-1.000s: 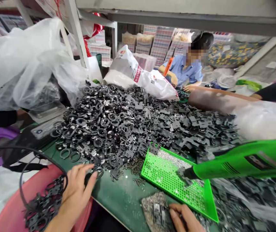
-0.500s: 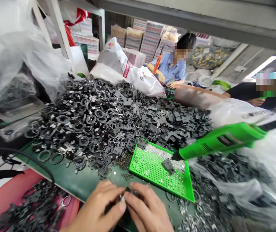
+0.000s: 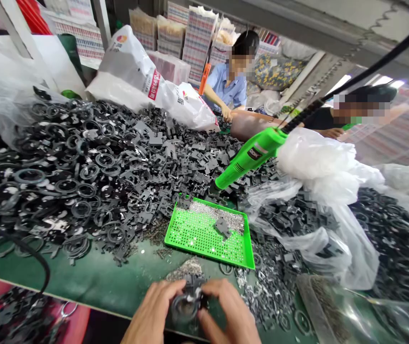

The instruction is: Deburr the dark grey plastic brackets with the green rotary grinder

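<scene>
My left hand (image 3: 157, 306) and right hand (image 3: 227, 310) sit close together at the bottom centre of the frame, just over the near edge of the green table (image 3: 82, 272). Both are curled in from either side, gripping a dark plastic ring (image 3: 184, 308) with a flat black bracket (image 3: 193, 284) at its top edge. From this angle I can't quite tell whether those are one piece or two.

Straight ahead, a bright green perforated tray (image 3: 197, 246) holds silvery bits and one black part. A big heap of black plastic parts (image 3: 118, 162) covers the table behind it. A green heat gun (image 3: 250, 155) hangs on a black cable just above the tray's far corner, beside a crumpled clear plastic bag (image 3: 315, 162). Further back, a co-worker in a blue shirt (image 3: 225, 88) sits at upper centre, and another in black (image 3: 322, 119) sits to the right.
</scene>
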Motion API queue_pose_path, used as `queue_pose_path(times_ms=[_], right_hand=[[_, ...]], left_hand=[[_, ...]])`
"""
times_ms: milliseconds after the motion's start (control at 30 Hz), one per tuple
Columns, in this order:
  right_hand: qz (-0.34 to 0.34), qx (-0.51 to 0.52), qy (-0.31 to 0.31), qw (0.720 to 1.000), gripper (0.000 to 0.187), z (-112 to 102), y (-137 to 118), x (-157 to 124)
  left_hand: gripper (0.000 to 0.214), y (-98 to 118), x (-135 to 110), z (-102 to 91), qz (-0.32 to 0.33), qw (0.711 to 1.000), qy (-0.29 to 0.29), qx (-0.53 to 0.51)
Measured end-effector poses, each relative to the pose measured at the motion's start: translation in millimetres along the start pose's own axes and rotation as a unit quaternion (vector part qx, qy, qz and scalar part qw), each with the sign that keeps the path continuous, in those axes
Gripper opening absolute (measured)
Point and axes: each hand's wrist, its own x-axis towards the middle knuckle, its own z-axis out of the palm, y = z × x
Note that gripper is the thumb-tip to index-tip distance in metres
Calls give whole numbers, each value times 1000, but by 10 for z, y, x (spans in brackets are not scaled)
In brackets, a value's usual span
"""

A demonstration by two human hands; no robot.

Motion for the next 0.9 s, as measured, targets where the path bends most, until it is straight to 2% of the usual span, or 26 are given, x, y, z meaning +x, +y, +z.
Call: queue_pose_path(times_ms=[67, 167, 267, 400, 533, 600, 700, 767, 833, 900], right_hand=[[31, 2, -19, 999, 23, -113, 21, 137], [32, -23, -78, 996, 31, -155, 38, 306], [12, -55, -137, 989, 33, -115, 25, 395], [-12, -98, -189, 977, 30, -134, -21, 444], [-64, -213, -229, 948, 19, -166, -56, 470], [-93, -239, -247, 934, 17, -152, -48, 464], [-123, -255, -242, 928, 20, -143, -20, 440], [-116, -233, -236, 936, 20, -186, -22, 453], [-80, -170, -233, 954, 21, -261, -64, 515], [-48, -91, -229, 968, 34, -321, -141, 615]], left_hand=[[64, -19, 117, 2, 27, 996, 24, 82], [49, -52, 253, 6, 21, 988, 19, 149], [41, -66, 299, 9, 15, 988, 3, 154], [41, -78, 290, -2, 24, 987, -6, 156], [41, -93, 285, -32, 23, 985, -19, 167], [39, -91, 294, -49, 27, 986, -20, 164], [39, -55, 330, -58, 34, 988, -22, 148], [33, -19, 361, -42, 21, 990, -18, 140], [23, 5, 384, -15, -3, 991, -10, 131], [22, 4, 389, 8, -19, 993, -11, 117]])
